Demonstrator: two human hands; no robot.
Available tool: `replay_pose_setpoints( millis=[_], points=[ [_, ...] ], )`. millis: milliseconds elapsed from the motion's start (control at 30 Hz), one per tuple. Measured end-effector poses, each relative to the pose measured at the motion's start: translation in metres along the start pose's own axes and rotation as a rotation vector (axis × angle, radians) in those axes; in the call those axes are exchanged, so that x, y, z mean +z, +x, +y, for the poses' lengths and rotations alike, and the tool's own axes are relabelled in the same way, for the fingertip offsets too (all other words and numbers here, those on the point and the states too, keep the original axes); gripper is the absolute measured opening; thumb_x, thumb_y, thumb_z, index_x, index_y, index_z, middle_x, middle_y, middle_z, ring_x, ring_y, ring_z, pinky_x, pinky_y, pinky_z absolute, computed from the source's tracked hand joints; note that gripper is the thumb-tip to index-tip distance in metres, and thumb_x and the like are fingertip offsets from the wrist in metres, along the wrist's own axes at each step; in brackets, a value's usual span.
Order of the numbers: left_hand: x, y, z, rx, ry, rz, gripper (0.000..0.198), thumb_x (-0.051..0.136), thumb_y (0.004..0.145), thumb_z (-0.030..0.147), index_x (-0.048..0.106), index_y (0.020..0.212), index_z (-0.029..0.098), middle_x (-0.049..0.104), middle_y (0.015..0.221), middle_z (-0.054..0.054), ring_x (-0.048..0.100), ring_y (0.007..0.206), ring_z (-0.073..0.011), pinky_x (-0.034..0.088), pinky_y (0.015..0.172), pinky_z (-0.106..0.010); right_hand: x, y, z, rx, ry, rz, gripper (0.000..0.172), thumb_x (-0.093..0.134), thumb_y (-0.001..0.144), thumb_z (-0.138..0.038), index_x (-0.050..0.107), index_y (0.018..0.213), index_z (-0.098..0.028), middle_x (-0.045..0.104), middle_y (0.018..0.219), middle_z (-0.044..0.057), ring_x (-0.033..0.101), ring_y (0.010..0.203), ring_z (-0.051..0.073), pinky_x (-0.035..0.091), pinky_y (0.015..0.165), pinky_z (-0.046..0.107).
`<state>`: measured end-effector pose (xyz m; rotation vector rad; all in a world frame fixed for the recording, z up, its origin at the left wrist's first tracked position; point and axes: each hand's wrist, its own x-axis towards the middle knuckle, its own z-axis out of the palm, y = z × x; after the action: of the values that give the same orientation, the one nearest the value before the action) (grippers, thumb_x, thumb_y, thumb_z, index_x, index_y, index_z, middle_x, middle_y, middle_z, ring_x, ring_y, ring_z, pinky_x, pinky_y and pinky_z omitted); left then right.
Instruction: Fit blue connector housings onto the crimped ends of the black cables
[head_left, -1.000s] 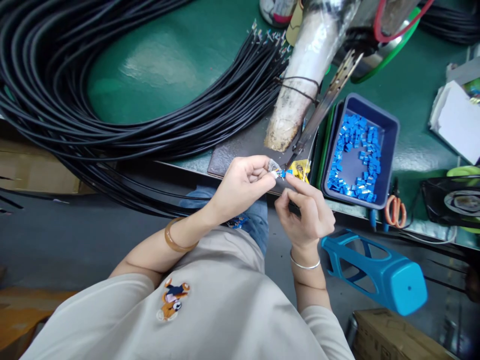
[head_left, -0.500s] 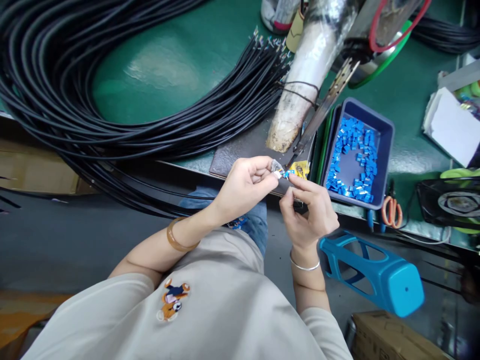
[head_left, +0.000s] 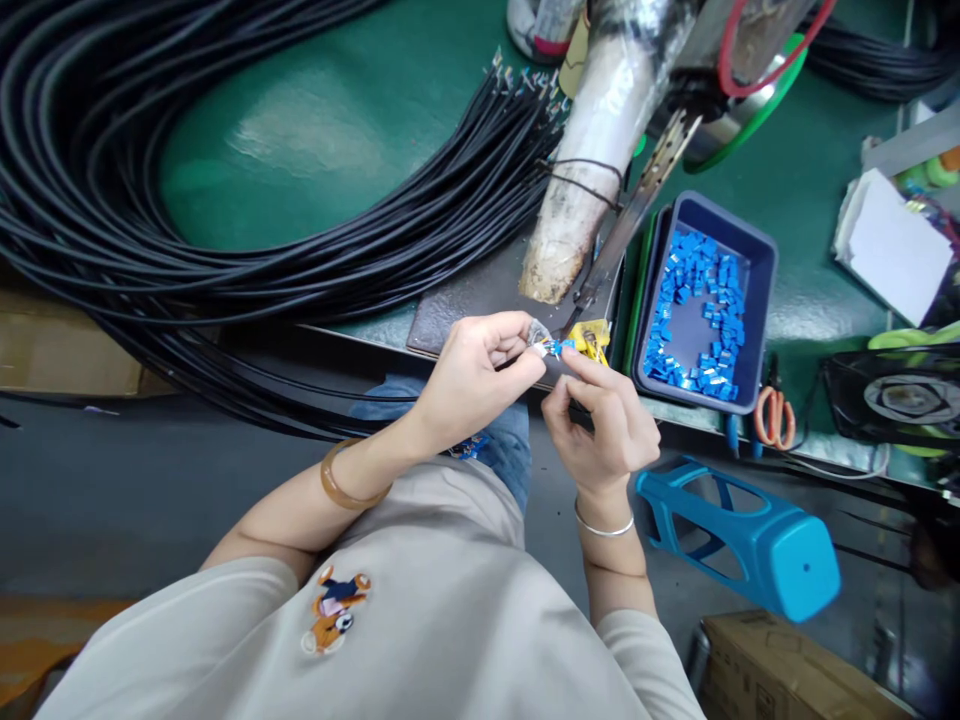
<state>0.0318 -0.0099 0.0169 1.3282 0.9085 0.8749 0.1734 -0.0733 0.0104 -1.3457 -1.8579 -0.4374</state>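
Note:
My left hand (head_left: 480,365) pinches a cable end with thin coloured wires (head_left: 547,346), thumb and forefinger closed; a greyish cover shows on one fingertip. My right hand (head_left: 604,415) has its forefinger at a small blue connector (head_left: 568,345) where the wires end; its other fingers are curled, and the exact grip is partly hidden. The dark tip of a mounted soldering iron (head_left: 600,275) comes down right by the wires. Just behind the connector is a yellow piece (head_left: 591,338). Both hands are at the front edge of a dark board (head_left: 465,305).
A large bundle of black cables (head_left: 360,250) curves across the green bench (head_left: 300,140). A plastic-wrapped tube (head_left: 577,190) hangs over the board. To the right are a grey tray (head_left: 761,290) of blue connectors, orange-handled scissors (head_left: 774,418) and a black fan (head_left: 896,398). A blue stool (head_left: 802,560) stands below.
The whole view has shifted slightly, so things appear a little further left. Both hands keep nearly the same pose at the wires, and more of the yellow piece shows.

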Motion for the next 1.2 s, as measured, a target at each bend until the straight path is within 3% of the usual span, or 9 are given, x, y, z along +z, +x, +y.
replay_pose_setpoints(
  millis=[467, 733, 1000, 1200],
  points=[
    [0.0, 0.002, 0.005, 0.049, 0.075, 0.015, 0.011, 0.054, 0.078, 0.014, 0.053, 0.068, 0.015, 0.034, 0.056, 0.005, 0.027, 0.053, -0.0054, 0.018, 0.051, -0.024, -0.003, 0.002, 0.001, -0.02, 0.002, -0.003, 0.019, 0.069, 0.083, -0.005, 0.059, 0.09, -0.019, 0.079, 0.102, 0.006, 0.076, 0.093, 0.014, 0.062, 0.084, 0.022],
    [0.0, 0.0, -0.001, 0.037, 0.09, 0.011, 0.013, 0.055, 0.08, 0.016, 0.053, 0.068, 0.015, 0.033, 0.056, 0.005, 0.027, 0.054, -0.0058, 0.019, 0.05, -0.022, -0.002, -0.001, 0.002, -0.053, -0.052, 0.0, 0.016, 0.067, 0.085, -0.008, 0.058, 0.089, -0.02, 0.079, 0.099, 0.004, 0.077, 0.086, 0.013, 0.062, 0.077, 0.021],
    [-0.002, -0.001, 0.003, -0.016, -0.037, -0.029, 0.009, 0.057, 0.078, 0.016, 0.055, 0.07, 0.015, 0.043, 0.054, 0.005, 0.035, 0.048, -0.0046, 0.025, 0.045, -0.019, -0.004, -0.002, 0.001, 0.019, 0.03, 0.005, 0.018, 0.069, 0.083, -0.006, 0.059, 0.09, -0.02, 0.079, 0.099, 0.005, 0.076, 0.089, 0.012, 0.062, 0.082, 0.021],
    [-0.002, 0.0, 0.009, -0.033, -0.189, 0.014, 0.011, 0.058, 0.075, 0.013, 0.054, 0.065, 0.015, 0.047, 0.052, 0.006, 0.036, 0.043, -0.0024, 0.027, 0.041, -0.017, -0.002, -0.002, 0.0, 0.148, 0.151, 0.015, 0.019, 0.07, 0.082, -0.004, 0.062, 0.088, -0.02, 0.079, 0.095, 0.004, 0.075, 0.087, 0.013, 0.062, 0.081, 0.024]
  ],
)
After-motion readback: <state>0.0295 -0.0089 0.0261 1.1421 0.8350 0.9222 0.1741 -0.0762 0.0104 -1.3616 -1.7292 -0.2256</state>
